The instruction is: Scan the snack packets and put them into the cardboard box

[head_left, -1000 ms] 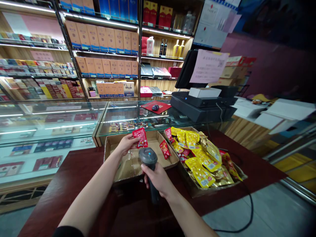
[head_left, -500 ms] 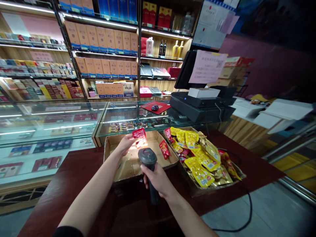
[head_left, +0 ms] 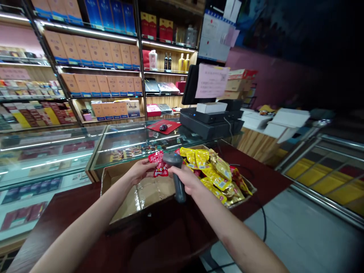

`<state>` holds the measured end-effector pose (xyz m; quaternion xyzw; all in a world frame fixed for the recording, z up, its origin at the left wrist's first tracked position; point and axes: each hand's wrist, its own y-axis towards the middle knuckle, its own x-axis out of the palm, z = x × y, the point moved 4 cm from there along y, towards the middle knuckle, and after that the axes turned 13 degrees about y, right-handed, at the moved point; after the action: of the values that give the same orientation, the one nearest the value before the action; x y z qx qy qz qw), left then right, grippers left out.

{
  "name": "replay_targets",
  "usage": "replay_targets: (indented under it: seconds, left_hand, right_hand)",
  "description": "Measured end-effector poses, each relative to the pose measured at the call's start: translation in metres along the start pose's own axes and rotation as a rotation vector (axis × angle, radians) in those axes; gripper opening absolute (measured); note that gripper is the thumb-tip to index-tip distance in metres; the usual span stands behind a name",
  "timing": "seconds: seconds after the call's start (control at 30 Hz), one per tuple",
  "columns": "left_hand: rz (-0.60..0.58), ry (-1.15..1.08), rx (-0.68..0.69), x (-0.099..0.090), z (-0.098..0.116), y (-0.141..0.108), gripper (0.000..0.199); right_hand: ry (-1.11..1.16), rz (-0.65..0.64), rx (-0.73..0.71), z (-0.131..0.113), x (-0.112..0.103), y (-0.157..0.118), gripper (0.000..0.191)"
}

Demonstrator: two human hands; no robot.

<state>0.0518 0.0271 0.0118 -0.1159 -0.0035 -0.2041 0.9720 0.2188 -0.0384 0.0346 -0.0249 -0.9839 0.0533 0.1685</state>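
Observation:
My left hand (head_left: pixel 141 170) pinches a red snack packet (head_left: pixel 159 168) above the left cardboard box (head_left: pixel 127 199). Whether it is one packet or two overlapping cannot be made out. My right hand (head_left: pixel 188 179) is wrapped round the handle of a dark grey barcode scanner (head_left: pixel 179 185), whose head is right beside the red packet. The floor of the left box that shows holds no packets; its right end is hidden by the scanner and my right hand. To the right, a second cardboard box (head_left: pixel 251 191) is heaped with yellow, gold and red snack packets (head_left: pixel 222 181).
Behind the boxes runs a glass display counter (head_left: pixel 125 132) with a mouse (head_left: pixel 163 127) on a red mat. A monitor (head_left: pixel 190 85) and a black till (head_left: pixel 196 123) stand back right. A black cable (head_left: pixel 264 220) hangs off the dark red table (head_left: pixel 85 212).
The view has swung right. My hands have come together, bringing packet and scanner head side by side. The scanner's bright light on the packet is gone, and the loose red packet in the left box no longer shows.

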Motion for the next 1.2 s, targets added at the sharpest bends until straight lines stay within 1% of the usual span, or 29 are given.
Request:
replay_targets:
  seconds: [0.1, 0.17, 0.23, 0.3, 0.37, 0.43, 0.5, 0.57, 0.63, 0.7, 0.77, 0.83, 0.9, 0.97, 1.03, 1.1, 1.2]
  left_hand:
    - [-0.078, 0.053, 0.018, 0.030, 0.019, 0.015, 0.035]
    - [-0.111, 0.077, 0.029, 0.053, 0.030, 0.030, 0.034]
    - [-0.131, 0.084, 0.039, 0.079, 0.040, 0.046, 0.033]
    - [-0.150, 0.085, 0.040, 0.107, 0.049, 0.062, 0.032]
    - [-0.172, 0.085, 0.037, 0.137, 0.056, 0.076, 0.029]
    - [-0.183, 0.096, 0.026, 0.165, 0.061, 0.089, 0.028]
    - [-0.180, 0.120, 0.032, 0.189, 0.062, 0.102, 0.028]
    - [-0.149, 0.151, 0.062, 0.206, 0.059, 0.115, 0.031]
    - [-0.074, 0.189, 0.119, 0.215, 0.055, 0.128, 0.036]
    - [0.024, 0.225, 0.187, 0.216, 0.053, 0.138, 0.042]
    - [0.093, 0.253, 0.246, 0.212, 0.056, 0.144, 0.048]
    - [0.123, 0.264, 0.282, 0.204, 0.061, 0.146, 0.052]
    - [0.145, 0.265, 0.307, 0.192, 0.069, 0.142, 0.052]
    - [0.171, 0.274, 0.320, 0.176, 0.073, 0.136, 0.053]
    - [0.203, 0.290, 0.318, 0.157, 0.072, 0.128, 0.053]
    - [0.236, 0.290, 0.291, 0.137, 0.066, 0.120, 0.053]
    - [0.273, 0.252, 0.243, 0.106, 0.051, 0.108, 0.052]
  right_hand:
    - [0.051, 0.017, 0.041, -0.016, -0.017, 0.009, 0.024]
    - [0.079, 0.038, 0.041, -0.032, -0.033, 0.012, 0.017]
    - [0.084, 0.076, 0.017, -0.051, -0.054, 0.013, 0.012]
    - [0.079, 0.128, -0.033, -0.072, -0.077, 0.013, 0.009]
    - [0.074, 0.178, -0.044, -0.090, -0.102, 0.013, 0.008]
    - [0.063, 0.221, -0.015, -0.103, -0.126, 0.014, 0.007]
    - [0.059, 0.258, 0.014, -0.112, -0.147, 0.016, 0.008]
    - [0.068, 0.283, 0.020, -0.116, -0.164, 0.019, 0.009]
    - [0.080, 0.292, 0.041, -0.118, -0.176, 0.023, 0.012]
    - [0.092, 0.292, 0.058, -0.117, -0.184, 0.026, 0.015]
    - [0.110, 0.278, 0.054, -0.118, -0.188, 0.027, 0.015]
    - [0.129, 0.250, 0.040, -0.118, -0.186, 0.026, 0.012]
    - [0.150, 0.210, 0.031, -0.119, -0.181, 0.025, 0.010]
    - [0.156, 0.165, 0.030, -0.117, -0.172, 0.023, 0.007]
    - [0.153, 0.117, 0.028, -0.114, -0.159, 0.022, 0.003]
    - [0.152, 0.077, 0.031, -0.108, -0.143, 0.023, 0.003]
    - [0.146, 0.033, 0.080, -0.094, -0.116, 0.025, 0.002]
